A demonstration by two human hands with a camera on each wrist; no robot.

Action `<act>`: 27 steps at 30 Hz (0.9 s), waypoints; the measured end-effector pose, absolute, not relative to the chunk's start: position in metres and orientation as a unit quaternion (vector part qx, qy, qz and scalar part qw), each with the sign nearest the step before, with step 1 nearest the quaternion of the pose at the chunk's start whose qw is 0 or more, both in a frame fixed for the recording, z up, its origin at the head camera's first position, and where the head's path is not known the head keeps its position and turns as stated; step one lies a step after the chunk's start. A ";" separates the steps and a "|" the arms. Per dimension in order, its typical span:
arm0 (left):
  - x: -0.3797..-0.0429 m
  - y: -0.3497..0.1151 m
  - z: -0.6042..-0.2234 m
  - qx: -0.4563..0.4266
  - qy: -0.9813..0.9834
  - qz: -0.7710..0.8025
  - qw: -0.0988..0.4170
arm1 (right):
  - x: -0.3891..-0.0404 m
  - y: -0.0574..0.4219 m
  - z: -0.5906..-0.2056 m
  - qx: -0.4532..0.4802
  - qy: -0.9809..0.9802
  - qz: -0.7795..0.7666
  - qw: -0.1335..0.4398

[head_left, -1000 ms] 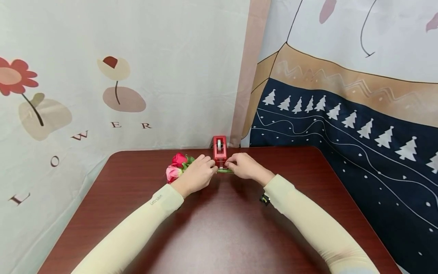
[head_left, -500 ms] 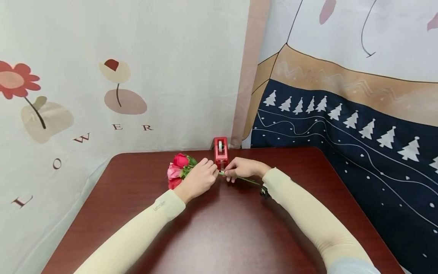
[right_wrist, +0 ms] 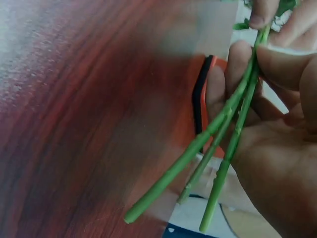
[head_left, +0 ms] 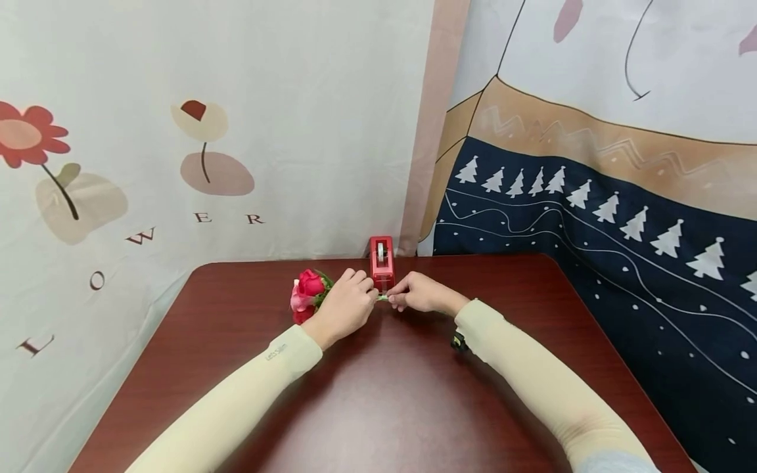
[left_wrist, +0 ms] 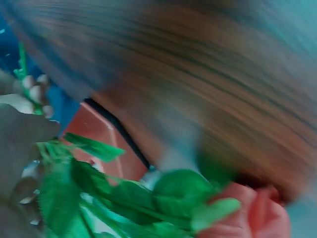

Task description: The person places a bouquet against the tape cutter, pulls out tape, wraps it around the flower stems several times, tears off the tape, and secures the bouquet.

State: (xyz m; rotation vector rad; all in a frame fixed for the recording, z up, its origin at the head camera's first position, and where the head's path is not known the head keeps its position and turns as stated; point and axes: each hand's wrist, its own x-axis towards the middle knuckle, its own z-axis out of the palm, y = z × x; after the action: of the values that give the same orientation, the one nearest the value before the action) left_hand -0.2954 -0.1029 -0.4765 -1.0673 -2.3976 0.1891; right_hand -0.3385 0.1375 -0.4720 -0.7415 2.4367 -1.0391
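Note:
Artificial roses [head_left: 310,284] in red and pink lie at the far side of the table, their heads pointing left. My left hand [head_left: 349,303] grips their stems just below the blooms. Green leaves [left_wrist: 131,198] and a rose head [left_wrist: 247,213] fill the lower part of the left wrist view. With thumb and fingers my right hand [head_left: 422,292] pinches the stems farther right. Three green stem ends [right_wrist: 178,166] fan out past my right palm. Directly behind both hands stands a red tape dispenser [head_left: 382,261]. Any tape at the fingertips is too small to make out.
The dark red-brown table [head_left: 378,401] spreads toward me. Its far edge meets a pale printed curtain [head_left: 319,131] and a navy one with white trees [head_left: 532,217]. A small dark device [head_left: 458,341] is on my right wrist.
My right hand has shifted slightly along the stems, which showed past it half a second ago and are now mostly covered. My left hand keeps its grip; the rose heads have turned a little.

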 end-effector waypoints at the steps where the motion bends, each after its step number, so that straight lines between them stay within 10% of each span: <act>1: -0.294 -0.102 -0.475 -0.383 -0.890 0.057 0.239 | -0.337 0.136 -0.473 -0.274 0.873 -0.359 0.181; 18: -0.303 -0.095 -0.453 -0.332 -0.942 -0.043 0.024 | -0.315 0.125 -0.486 -0.345 0.903 -0.254 -0.035; 27: -0.311 -0.098 -0.460 -0.352 -0.934 -0.034 0.044 | -0.307 0.120 -0.489 -0.341 0.913 -0.208 -0.080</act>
State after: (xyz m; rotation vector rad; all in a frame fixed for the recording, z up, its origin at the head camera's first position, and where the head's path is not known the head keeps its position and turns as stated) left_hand -0.3113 -0.0984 -0.4596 -1.0761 -2.8556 -0.1031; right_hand -0.3075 0.1195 -0.4886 -1.1298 3.0244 -0.6890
